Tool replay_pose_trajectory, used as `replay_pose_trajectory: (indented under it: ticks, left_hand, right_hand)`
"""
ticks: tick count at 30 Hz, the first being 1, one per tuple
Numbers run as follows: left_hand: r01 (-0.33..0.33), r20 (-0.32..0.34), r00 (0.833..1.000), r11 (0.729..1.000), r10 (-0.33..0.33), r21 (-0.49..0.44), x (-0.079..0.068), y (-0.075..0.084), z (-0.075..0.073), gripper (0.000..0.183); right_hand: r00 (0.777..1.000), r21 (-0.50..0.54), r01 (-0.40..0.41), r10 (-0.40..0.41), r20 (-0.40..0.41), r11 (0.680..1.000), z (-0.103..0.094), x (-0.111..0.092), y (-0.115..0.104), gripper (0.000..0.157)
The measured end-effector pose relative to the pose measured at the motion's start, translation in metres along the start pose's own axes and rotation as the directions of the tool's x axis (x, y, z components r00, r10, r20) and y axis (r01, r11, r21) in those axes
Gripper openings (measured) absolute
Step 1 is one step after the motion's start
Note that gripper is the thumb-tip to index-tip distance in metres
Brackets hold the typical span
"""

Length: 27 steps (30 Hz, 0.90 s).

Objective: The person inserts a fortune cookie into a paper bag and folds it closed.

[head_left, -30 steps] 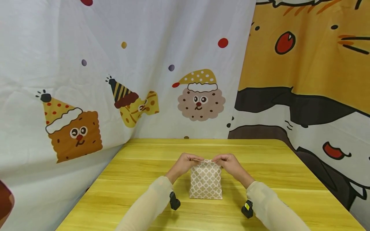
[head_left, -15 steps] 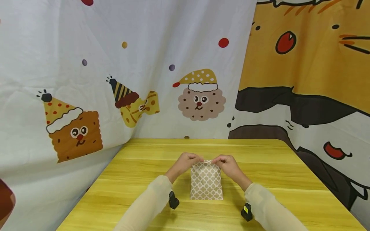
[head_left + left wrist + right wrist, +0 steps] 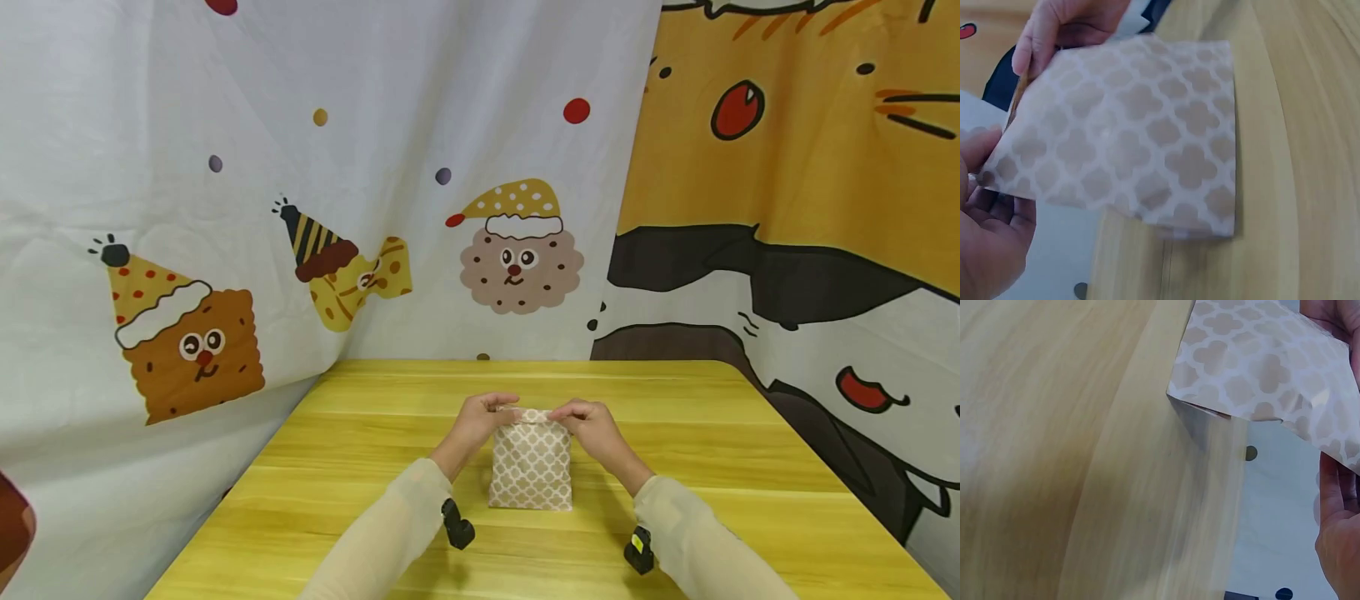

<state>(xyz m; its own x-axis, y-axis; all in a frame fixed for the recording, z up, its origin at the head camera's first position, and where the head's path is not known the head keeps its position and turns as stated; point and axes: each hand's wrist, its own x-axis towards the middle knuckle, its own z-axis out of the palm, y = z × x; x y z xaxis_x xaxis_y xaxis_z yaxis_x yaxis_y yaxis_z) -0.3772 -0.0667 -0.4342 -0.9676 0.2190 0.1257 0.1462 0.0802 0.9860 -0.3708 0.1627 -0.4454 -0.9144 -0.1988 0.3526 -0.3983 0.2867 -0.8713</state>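
Observation:
A tan paper bag (image 3: 531,471) with a white lattice pattern stands on the table between both hands. Along its top runs a narrow folded band. My left hand (image 3: 474,427) pinches the top left corner, thumb in front and forefinger stretched along behind the edge. At the other top corner, my right hand (image 3: 598,432) pinches the edge between thumb and fingers. The left wrist view shows the bag's patterned side (image 3: 1129,131) sloping toward the fingers. In the right wrist view, creases run near the held top, and the bag's lower corner sits close to the wooden surface.
The yellow wood-grain table (image 3: 375,483) spreads around the bag. Behind it hangs a white curtain (image 3: 390,100) with cartoon biscuits, and a cartoon-printed cloth (image 3: 810,183) hangs at the right. A small black device (image 3: 457,525) sits at the left wrist, another (image 3: 640,550) at the right.
A folded band now shows along the bag's top, where a thin crumpled edge showed before. The left forefinger has straightened and lifted. The bag's bottom has shifted slightly away from me.

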Motion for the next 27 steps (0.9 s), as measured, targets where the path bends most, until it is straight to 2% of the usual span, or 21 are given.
replay_pose_trajectory:
  ticks: [7, 11, 16, 18, 23, 27]
  left_hand:
    - [0.035, -0.018, 0.999, 0.994, -0.034, 0.101, -0.0042, -0.002, -0.002, 0.026]
    - [0.023, -0.03, 0.999, 0.996, -0.02, 0.087, -0.0035, -0.0044, -0.0026, 0.036]
    - [-0.017, 0.004, 1.0, 1.0, 0.017, -0.01, -0.0031, -0.0084, -0.0044, 0.039]
    - [-0.012, 0.012, 1.0, 0.999, 0.012, -0.034, -0.0034, -0.0087, -0.0052, 0.039]
    - [0.026, 0.014, 1.0, 0.997, -0.027, 0.077, -0.0017, -0.0035, -0.005, 0.031]
    - [-0.002, 0.018, 1.0, 0.989, -0.001, 0.147, -0.0002, 0.0004, -0.0038, 0.024]
  right_hand:
    - [1.0, 0.011, -0.006, 0.006, -0.003, 1.0, -0.0026, -0.0014, 0.0028, 0.016]
    - [1.0, 0.034, -0.015, 0.015, 0.001, 0.999, -0.0033, -0.002, 0.0007, 0.016]
    - [0.999, 0.071, -0.034, 0.035, -0.005, 0.997, -0.003, -0.0025, -0.0033, 0.018]
    - [0.999, 0.076, -0.042, 0.042, -0.007, 0.996, -0.0022, -0.0022, -0.0047, 0.018]
    - [0.999, 0.059, -0.039, 0.04, -0.013, 0.997, -0.0009, -0.0019, -0.005, 0.017]
    - [1.0, 0.059, -0.023, 0.022, 0.022, 0.998, -0.0027, -0.0024, -0.0031, 0.018]
